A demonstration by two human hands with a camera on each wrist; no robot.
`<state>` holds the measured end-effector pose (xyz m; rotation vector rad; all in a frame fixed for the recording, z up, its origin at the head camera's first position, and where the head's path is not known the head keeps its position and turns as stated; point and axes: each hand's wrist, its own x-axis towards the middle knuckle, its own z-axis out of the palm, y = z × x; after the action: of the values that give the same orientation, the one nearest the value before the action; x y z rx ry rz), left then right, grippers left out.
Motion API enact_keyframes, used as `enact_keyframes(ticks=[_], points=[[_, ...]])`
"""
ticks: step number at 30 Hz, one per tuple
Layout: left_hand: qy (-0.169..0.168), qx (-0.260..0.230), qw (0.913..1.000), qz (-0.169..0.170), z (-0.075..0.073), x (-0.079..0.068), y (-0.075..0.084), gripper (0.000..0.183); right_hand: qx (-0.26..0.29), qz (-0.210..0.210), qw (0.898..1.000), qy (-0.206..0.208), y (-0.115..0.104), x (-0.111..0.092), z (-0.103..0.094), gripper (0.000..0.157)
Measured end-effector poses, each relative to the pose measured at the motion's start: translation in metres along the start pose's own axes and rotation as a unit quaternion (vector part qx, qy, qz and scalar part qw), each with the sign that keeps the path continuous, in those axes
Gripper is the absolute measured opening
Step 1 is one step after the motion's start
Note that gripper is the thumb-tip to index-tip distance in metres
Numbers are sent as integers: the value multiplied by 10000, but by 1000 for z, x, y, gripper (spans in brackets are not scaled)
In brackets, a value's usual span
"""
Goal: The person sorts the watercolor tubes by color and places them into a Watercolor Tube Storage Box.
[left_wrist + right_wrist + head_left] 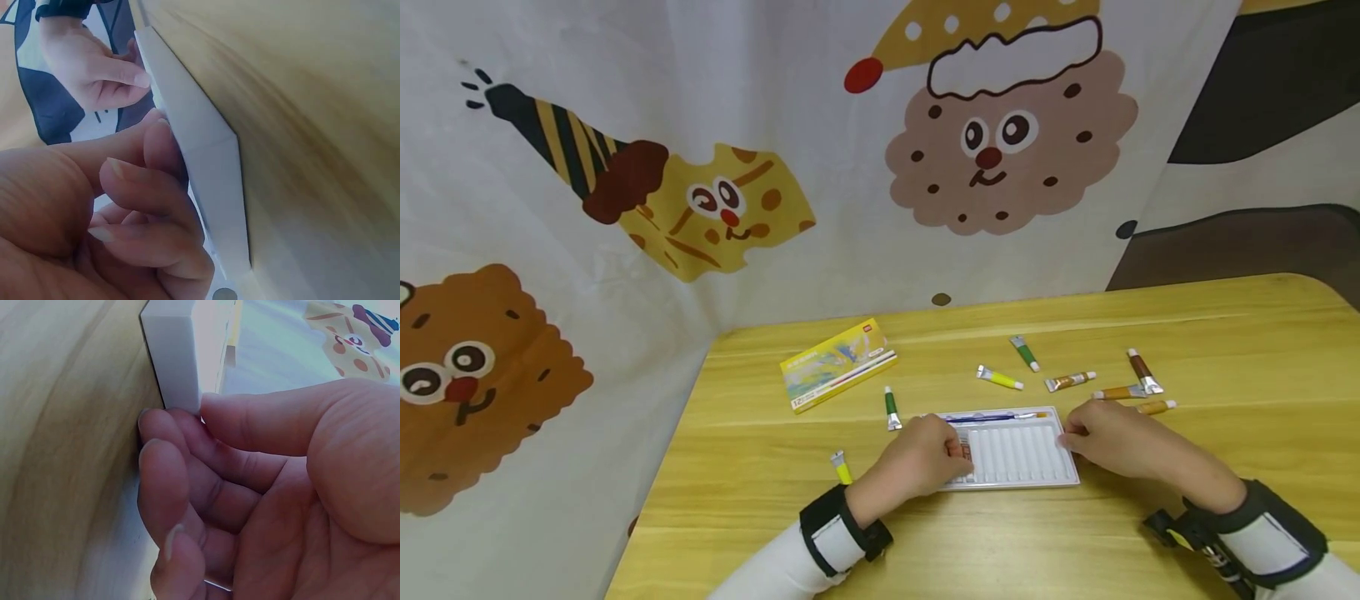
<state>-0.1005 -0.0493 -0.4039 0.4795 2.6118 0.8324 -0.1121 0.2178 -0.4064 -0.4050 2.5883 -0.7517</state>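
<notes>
A white plastic tray [1018, 482] with a row of narrow slots lies on the table, a blue-handled paintbrush [992, 418] along its far side. My left hand [925, 454] is over the tray's left end, with thumb and forefinger pinching a small paint tube [966, 451] with reddish marks at the slots. That hand covers part of the tray and tube; the tube does not show in the left wrist view. On the tray's right edge, my right hand [1112, 437] pinches the rim between thumb and forefinger. The right wrist view shows the tray's corner [172, 356] there.
Behind the tray lies a yellow paint box [835, 367]. Loose tubes lie around: green [891, 408] and yellow [841, 468] to the left, several more, including a brown one [1142, 371], to the right. A printed cloth [820, 275] hangs behind the table.
</notes>
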Motion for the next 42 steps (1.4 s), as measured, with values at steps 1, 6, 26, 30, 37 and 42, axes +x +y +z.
enact_keyframes(ticks=[1,6,26,30,37,42], points=[[17,0,10000,-3,0,0,0,31,2,-7,10000,1,0,0,0,19],[63,40,10000,8,2,2,1,30,-8,-40,10000,17,0,0,0,20],[88,245,9996,-62,3,3,3,30,63,-61,10000,1,-1,-2,0,21],[47,237,9997,-108,3,3,3,30,76,-56,10000,-12,0,-1,0,22],[11,171,9998,-130,3,3,1,30,-115,-268,9989,368,4,-2,-10,14],[41,140,9998,-103,2,3,1,31,-441,-194,9904,1297,18,-1,-33,14]])
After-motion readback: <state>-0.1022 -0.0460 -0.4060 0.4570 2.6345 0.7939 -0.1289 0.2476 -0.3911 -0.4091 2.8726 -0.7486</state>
